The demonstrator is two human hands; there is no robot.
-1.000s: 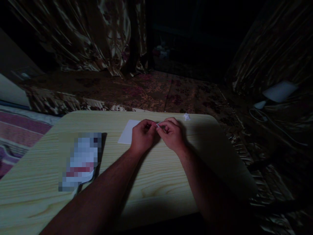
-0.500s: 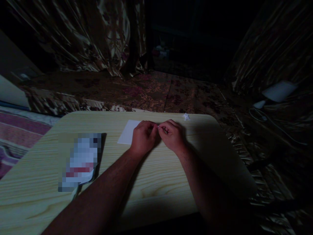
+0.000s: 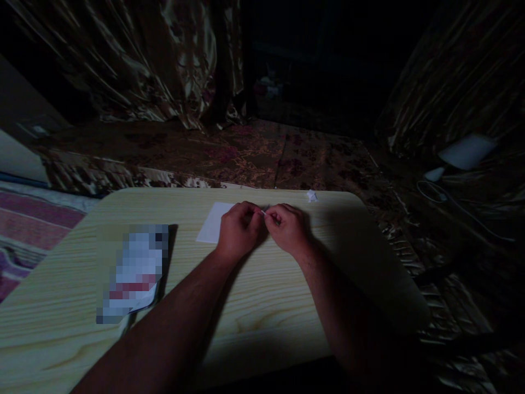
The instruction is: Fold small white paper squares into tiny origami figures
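Near the far side of the table, my left hand (image 3: 239, 229) and my right hand (image 3: 289, 229) meet with bent fingers, thumbs and fingertips pinched. Between them is a small white piece (image 3: 263, 212), thin and narrow like folded paper; the fingers hide most of it. Partly covered by my left hand, a white sheet or pad of paper (image 3: 210, 225) lies flat on the wood-grain table (image 3: 279, 317). Beyond my right hand, close to the far edge, rests a small white folded shape (image 3: 312, 196) with points, like a paper star.
Left of my left forearm lies a flat object (image 3: 139, 273), blurred out by large pixels. A patterned cloth ledge (image 3: 229, 150) runs behind the table, below curtains (image 3: 180, 65). A white lamp (image 3: 467, 151) with a cord stands at the right. The room is dim.
The fingertips have shifted slightly, and a little more of the white piece shows between them. Both hands stay in nearly the same place. Other things are unmoved.
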